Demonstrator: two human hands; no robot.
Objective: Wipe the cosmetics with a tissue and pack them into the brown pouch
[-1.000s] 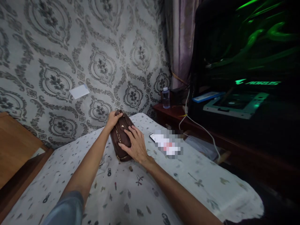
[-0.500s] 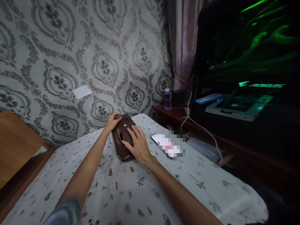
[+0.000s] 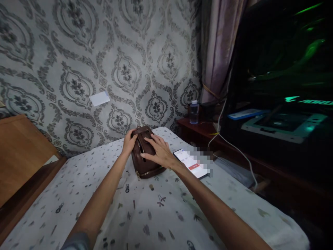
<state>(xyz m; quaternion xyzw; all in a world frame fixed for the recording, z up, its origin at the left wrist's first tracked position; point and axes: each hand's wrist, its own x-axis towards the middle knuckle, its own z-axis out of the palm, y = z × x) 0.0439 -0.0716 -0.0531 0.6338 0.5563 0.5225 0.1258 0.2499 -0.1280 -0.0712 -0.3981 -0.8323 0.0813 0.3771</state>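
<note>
A brown leather bag [image 3: 139,166] lies on the patterned bedsheet, with a gold-toned zip along its lower edge. An unzipped slot [image 3: 141,147] runs across its upper face and shows a dark gap. My left hand [image 3: 129,141] is closed around the bag's far left edge, thumb on top near the slot. Over the right part of the bag, my right hand [image 3: 161,152] lies with fingers stretched and spread. Its thumb reaches the slot's edge, while the fingers cover the flap area. What is inside the bag is hidden.
Right of the bag lies a phone [image 3: 194,166] with a lit, partly blurred screen. A water bottle [image 3: 194,113] stands on the dark red desk [image 3: 183,122], by a white cable [image 3: 238,151]. A wooden panel [image 3: 26,152] borders the bed at left.
The view has swung left, so everything sits further right. My right hand's fingers have shifted over the bag's flap and hide its clasp. My left hand still grips the far edge.
</note>
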